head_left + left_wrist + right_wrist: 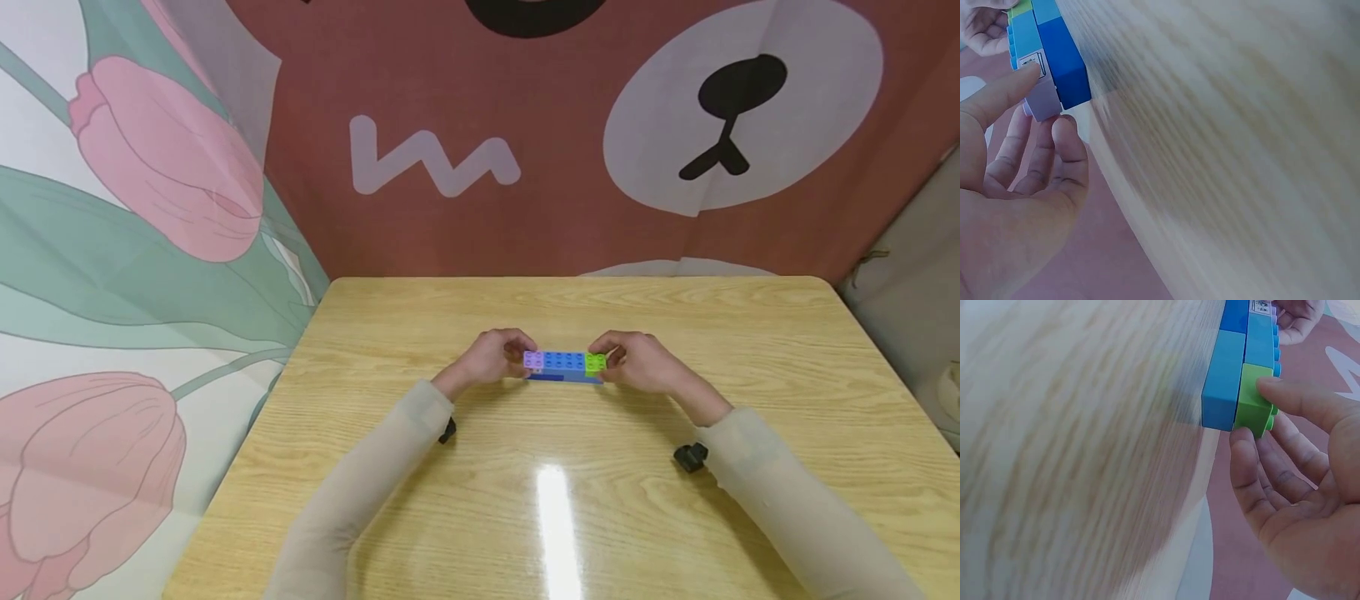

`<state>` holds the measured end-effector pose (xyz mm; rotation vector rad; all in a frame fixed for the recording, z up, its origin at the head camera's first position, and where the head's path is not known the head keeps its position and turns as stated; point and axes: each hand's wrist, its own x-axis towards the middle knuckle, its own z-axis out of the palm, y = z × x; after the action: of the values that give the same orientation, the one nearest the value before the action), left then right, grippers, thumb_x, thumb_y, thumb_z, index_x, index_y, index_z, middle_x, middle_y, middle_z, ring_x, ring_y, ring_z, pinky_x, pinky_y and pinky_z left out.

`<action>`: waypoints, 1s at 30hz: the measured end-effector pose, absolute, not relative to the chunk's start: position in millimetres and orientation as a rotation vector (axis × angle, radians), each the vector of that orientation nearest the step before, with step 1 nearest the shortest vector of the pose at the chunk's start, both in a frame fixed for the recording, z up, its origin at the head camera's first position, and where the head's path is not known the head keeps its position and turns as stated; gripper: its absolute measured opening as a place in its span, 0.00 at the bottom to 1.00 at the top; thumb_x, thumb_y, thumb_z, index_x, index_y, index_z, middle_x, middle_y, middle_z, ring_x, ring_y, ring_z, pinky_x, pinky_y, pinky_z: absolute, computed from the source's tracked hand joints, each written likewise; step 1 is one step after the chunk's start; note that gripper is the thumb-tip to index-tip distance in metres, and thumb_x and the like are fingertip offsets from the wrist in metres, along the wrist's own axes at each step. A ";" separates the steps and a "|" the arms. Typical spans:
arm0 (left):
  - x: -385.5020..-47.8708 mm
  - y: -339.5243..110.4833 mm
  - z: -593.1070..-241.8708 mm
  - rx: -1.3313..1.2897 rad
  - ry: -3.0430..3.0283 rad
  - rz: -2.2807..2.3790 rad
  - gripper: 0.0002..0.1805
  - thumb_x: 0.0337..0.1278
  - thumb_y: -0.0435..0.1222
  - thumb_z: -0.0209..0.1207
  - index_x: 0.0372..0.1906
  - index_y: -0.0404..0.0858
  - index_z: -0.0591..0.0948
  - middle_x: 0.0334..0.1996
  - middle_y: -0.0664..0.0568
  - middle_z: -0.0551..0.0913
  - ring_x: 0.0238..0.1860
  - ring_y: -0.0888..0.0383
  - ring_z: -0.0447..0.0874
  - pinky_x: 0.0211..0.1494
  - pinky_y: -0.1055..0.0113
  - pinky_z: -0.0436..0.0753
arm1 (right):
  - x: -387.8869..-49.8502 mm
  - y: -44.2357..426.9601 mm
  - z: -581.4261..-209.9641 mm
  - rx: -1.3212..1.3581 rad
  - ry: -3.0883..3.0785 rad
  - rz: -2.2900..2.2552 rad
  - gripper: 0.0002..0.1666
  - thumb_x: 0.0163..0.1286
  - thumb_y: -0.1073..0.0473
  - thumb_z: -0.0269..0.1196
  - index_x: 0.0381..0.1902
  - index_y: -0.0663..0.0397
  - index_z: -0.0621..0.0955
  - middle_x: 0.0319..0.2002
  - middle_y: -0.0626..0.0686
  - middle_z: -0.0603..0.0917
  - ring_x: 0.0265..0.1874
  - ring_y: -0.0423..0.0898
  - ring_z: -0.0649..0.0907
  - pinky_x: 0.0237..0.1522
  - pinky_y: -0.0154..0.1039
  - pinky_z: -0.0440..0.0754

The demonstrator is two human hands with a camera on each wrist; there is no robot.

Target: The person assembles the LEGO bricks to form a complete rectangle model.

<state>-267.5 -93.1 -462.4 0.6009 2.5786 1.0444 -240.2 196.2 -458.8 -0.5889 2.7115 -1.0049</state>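
A two-layer row of toy building bricks stands on the table near its middle in the head view. Its upper layer has a lilac brick (533,359) at the left end, a blue brick (564,361) between, and a lime green brick (596,363) at the right. Below lie a dark blue brick (1067,65) and a lighter blue brick (1221,387). My left hand (491,357) pinches the lilac brick, thumb over its printed front face and fingers at its end and back. Likewise, my right hand (641,362) pinches the green brick, thumb in front, other fingers curled behind.
The wooden table (420,517) extends to a hanging cloth (555,225) with a bear print at the back. A tulip-print cloth (172,158) hangs on the left. Black wrist devices (691,457) sit under the sleeves, close above the tabletop.
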 end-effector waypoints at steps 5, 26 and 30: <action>-267.6 -92.2 -461.0 0.605 2.564 1.075 0.16 0.54 0.31 0.71 0.47 0.45 0.83 0.46 0.54 0.84 0.47 0.58 0.82 0.51 0.68 0.83 | -240.2 196.1 -457.8 -0.595 2.730 -0.998 0.18 0.63 0.61 0.72 0.50 0.49 0.81 0.47 0.54 0.85 0.40 0.45 0.84 0.40 0.40 0.83; -275.4 -95.4 -462.5 0.521 2.531 1.196 0.14 0.64 0.35 0.65 0.54 0.46 0.84 0.53 0.50 0.85 0.49 0.56 0.87 0.42 0.67 0.86 | -250.8 199.3 -456.0 -0.542 2.695 -1.016 0.20 0.72 0.61 0.62 0.61 0.53 0.80 0.57 0.59 0.83 0.51 0.55 0.85 0.44 0.46 0.85; -276.3 -94.5 -462.6 0.470 2.523 1.230 0.15 0.60 0.34 0.67 0.52 0.46 0.85 0.52 0.50 0.85 0.48 0.56 0.87 0.42 0.67 0.86 | -251.3 198.2 -455.7 -0.519 2.683 -1.028 0.24 0.68 0.62 0.66 0.62 0.54 0.79 0.59 0.60 0.81 0.51 0.55 0.85 0.43 0.45 0.86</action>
<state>-276.3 -94.5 -462.6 0.4703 2.5231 1.2302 -251.3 198.2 -455.7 -0.5191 2.6830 -1.0279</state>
